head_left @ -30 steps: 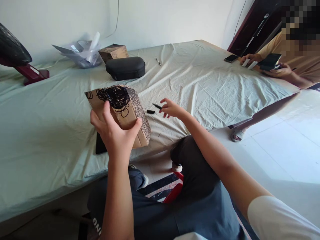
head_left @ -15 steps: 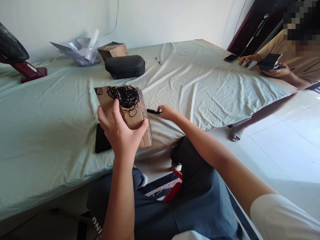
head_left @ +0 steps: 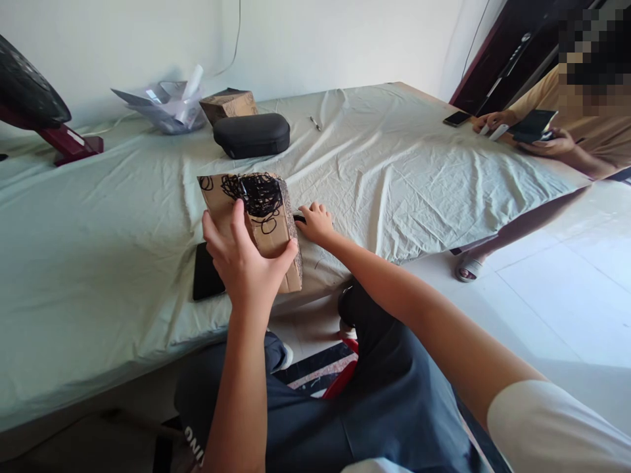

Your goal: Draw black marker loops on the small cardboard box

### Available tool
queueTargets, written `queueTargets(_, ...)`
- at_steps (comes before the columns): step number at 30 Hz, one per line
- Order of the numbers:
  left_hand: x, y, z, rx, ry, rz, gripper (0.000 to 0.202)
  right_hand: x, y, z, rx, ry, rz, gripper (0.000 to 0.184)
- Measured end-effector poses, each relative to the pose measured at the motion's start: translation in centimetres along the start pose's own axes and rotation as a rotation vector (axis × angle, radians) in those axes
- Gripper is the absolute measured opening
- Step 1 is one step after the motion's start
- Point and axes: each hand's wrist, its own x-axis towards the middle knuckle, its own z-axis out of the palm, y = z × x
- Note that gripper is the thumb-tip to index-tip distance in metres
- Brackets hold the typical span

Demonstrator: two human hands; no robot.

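My left hand [head_left: 246, 253] is closed on a piece of brown cardboard [head_left: 269, 244], thumb at its right edge and fingers across its face. Dense black scribbles and loops cover the upper part of the cardboard, which is tilted up above the bed or table. Just right of its edge, my right hand [head_left: 315, 223] rests low over the cloth with its fingers bent. A black pen [head_left: 298, 218] shows between the thumb and forefinger; most of it is hidden by the hand. Partly under the cardboard lies a flat black tablet or phone [head_left: 206, 276].
On the pale green cloth [head_left: 123, 243] stand a black zip case [head_left: 252, 136], a cardboard box [head_left: 229, 105], a clear plastic bag [head_left: 170, 112] and a dark red fan base [head_left: 73, 144]. A thin pen [head_left: 315, 123] lies behind. At right, another person's hands [head_left: 557, 143] hold a dark object near a phone [head_left: 457, 119].
My right hand has slid left along the black pen, closer to the cardboard, and now covers most of it. The left hand keeps its hold on the cardboard. The view has shifted slightly.
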Motion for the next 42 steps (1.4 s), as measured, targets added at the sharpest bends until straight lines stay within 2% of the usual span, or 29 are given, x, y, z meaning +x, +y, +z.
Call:
queueTargets(4,-0.4,0.7,0.3,0.015,0.064,-0.004,0.114,0.8,-0.3,0.9,0.018,0.032,-0.011,0.045)
queueTargets(9,-0.3,0.8,0.2,0.029,0.041,-0.008,0.110,1.7,-0.7,2.1,0.120,0.075,-0.027,0.030)
queueTargets(13,-0.2,0.4,0.0,0.045,0.022,0.015,0.110,2.3,-0.8,2.4,0.310,0.152,0.006,0.019)
queueTargets(15,-0.2,0.2,-0.1,0.046,0.024,0.024,0.110,2.8,-0.6,2.1,0.456,0.211,0.045,0.018)
queueTargets(19,-0.4,0.3,0.0,0.044,0.008,0.012,0.110,4.1,-0.3,1.1,0.751,0.352,0.115,0.028)
queueTargets(21,-0.4,0.4,0.1,0.046,0.012,-0.002,0.111,4.5,-0.2,0.4,1.017,0.401,0.121,0.030)
queueTargets(24,-0.3,0.4,0.2,0.047,0.034,-0.013,0.111,4.5,-0.3,-0.7,1.547,0.405,0.140,0.037)
queueTargets(26,-0.3,0.4,0.2,0.041,0.020,-0.006,0.112,4.3,-0.3,-1.4,1.724,0.384,0.150,0.045)
queueTargets(28,-0.2,0.4,0.2,0.035,0.021,0.000,0.111,3.9,-0.1,-2.2,1.762,0.346,0.148,0.051)
queueTargets(31,-0.2,0.4,0.2,0.033,0.058,-0.001,0.111,3.3,0.5,-3.2,1.720,0.203,0.157,0.058)
queueTargets(35,-0.2,0.7,0.2,0.024,0.040,-0.016,0.112,2.3,1.1,-3.9,1.560,0.054,0.149,0.053)
queueTargets(38,-0.2,0.8,0.1,0.034,0.036,-0.008,0.111,1.6,0.9,-3.9,1.418,0.075,0.088,0.046)
queueTargets(42,-0.2,0.6,0.2,0.044,0.044,0.012,0.110,1.3,0.1,-3.1,1.160,0.154,-0.026,0.052)
